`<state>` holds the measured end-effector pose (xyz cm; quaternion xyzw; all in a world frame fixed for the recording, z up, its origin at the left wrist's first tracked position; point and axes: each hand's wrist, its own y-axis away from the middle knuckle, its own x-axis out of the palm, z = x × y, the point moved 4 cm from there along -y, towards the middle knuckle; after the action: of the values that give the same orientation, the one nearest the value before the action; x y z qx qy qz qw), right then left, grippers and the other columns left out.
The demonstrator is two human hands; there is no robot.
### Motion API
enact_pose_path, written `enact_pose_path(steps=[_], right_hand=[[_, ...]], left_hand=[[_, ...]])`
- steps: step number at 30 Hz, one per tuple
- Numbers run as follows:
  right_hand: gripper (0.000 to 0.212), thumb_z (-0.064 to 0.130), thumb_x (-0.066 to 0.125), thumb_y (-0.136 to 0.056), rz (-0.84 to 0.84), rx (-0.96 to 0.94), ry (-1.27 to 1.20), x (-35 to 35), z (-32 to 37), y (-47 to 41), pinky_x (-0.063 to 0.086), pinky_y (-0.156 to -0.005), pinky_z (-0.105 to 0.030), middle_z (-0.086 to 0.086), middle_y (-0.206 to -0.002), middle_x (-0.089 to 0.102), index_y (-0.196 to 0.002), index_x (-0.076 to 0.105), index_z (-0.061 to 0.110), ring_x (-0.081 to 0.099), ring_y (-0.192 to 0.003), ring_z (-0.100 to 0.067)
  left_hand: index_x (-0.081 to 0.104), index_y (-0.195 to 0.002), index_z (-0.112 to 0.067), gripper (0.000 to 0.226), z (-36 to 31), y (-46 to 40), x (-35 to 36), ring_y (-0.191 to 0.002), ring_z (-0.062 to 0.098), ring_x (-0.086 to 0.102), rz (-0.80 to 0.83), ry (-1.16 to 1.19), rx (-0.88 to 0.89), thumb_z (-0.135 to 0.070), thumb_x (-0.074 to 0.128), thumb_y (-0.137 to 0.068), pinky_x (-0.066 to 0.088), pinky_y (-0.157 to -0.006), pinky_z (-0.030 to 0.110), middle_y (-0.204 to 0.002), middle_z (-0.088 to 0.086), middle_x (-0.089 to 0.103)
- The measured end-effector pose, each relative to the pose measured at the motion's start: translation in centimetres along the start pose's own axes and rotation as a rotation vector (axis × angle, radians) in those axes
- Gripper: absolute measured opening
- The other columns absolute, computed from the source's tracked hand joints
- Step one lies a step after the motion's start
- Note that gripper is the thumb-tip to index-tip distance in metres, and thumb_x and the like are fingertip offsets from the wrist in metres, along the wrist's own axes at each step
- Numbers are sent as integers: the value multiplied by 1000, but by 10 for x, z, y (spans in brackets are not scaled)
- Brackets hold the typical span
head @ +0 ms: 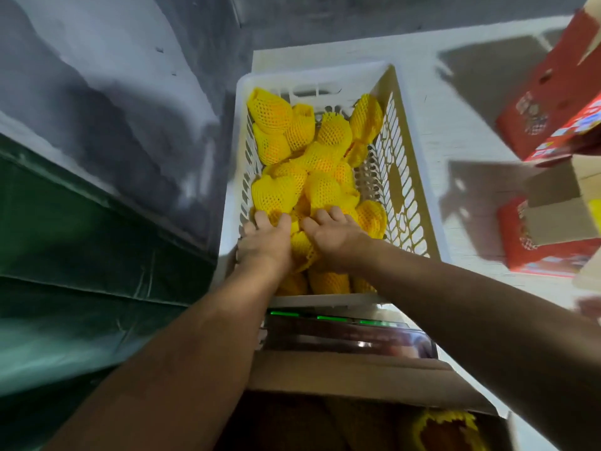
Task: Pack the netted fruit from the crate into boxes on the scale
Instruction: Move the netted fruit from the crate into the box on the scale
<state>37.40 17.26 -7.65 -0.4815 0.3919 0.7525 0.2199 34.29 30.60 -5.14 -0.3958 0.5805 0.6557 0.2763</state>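
Note:
A white slatted plastic crate (409, 164) stands ahead of me, holding several fruits in yellow foam netting (279, 193). Both my hands reach into its near end. My left hand (265, 242) curls its fingers over a netted fruit at the crate's left side. My right hand (331, 234) lies over another netted fruit beside it, fingers bent around it. Below my arms is a scale (341, 333) with green lit digits, and an open cardboard box (351, 375) sits on it. One netted fruit (445, 428) lies in the box at the lower right.
Red printed cartons (549, 102) and a second red carton (546, 242) with cardboard flaps lie on the white surface to the right. A grey wall and a dark green sheet (81, 255) fill the left side. A narrow strip of white surface runs beyond the crate.

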Motion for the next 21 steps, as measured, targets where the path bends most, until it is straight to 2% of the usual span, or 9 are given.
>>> enact_pose_path(steps=[4,7,10,12,14,16,18,19,21], right_hand=[[89,44,84,-79,-14,-35,-159,-1,-10,8,32,-109,-44,-14,-141,48,-147,33,17,38,-131,-38],[89,43,85,-76,-98,-8,-468,-12,-16,20,39,-104,-41,-12,-140,52,-147,34,26,41,-127,-35],[75,26,85,-81,-219,-41,-849,-39,-22,46,51,-97,-40,-3,-121,66,-144,43,27,62,-112,-21],[59,18,79,-86,-272,-79,-1017,-65,-24,67,55,-95,-39,2,-114,72,-138,53,26,68,-106,-17],[35,22,71,-90,-319,-134,-1104,-93,-17,94,55,-91,-34,1,-108,74,-124,64,25,69,-103,-15],[30,33,67,-86,-404,-165,-1193,-116,-1,124,56,-78,-36,-10,-99,72,-112,66,19,68,-91,-14],[31,39,72,-85,-426,-216,-1302,-131,24,158,57,-67,-43,-9,-92,71,-108,67,19,69,-82,-16],[38,46,77,-84,-397,-271,-1332,-135,40,177,57,-64,-41,-5,-91,72,-110,67,19,70,-79,-16],[61,64,79,-78,-322,-330,-1319,-137,73,215,54,-59,-35,-6,-88,69,-109,65,14,69,-73,-16]], left_hand=[[26,-151,-29,89,-1,1,-3,-138,44,35,-30,65,26,-45,81,-84,43,-108,52,-151,16,34],[28,-143,-26,85,-3,16,-17,-129,42,46,-100,235,15,-42,84,-82,46,-105,51,-141,15,32],[31,-136,-31,82,-3,36,-51,-109,25,46,-240,417,130,-35,89,-78,42,-88,38,-128,4,28],[33,-140,-31,83,1,57,-77,-108,18,39,-339,513,238,-35,89,-79,37,-87,34,-131,2,29],[31,-144,-33,85,5,89,-93,-113,16,44,-401,660,298,-46,85,-81,41,-90,36,-135,-1,34],[30,-140,-40,81,6,131,-98,-116,13,58,-425,941,345,-61,78,-78,53,-92,37,-133,-9,50],[35,-136,-35,77,3,175,-96,-93,7,71,-452,1227,357,-68,70,-77,59,-75,31,-109,-22,67],[38,-139,-25,81,3,192,-92,-79,13,72,-437,1364,338,-70,67,-77,58,-67,33,-99,-15,71],[38,-145,-3,96,4,223,-76,-65,24,60,-330,1605,390,-69,62,-80,49,-60,36,-95,13,64]])
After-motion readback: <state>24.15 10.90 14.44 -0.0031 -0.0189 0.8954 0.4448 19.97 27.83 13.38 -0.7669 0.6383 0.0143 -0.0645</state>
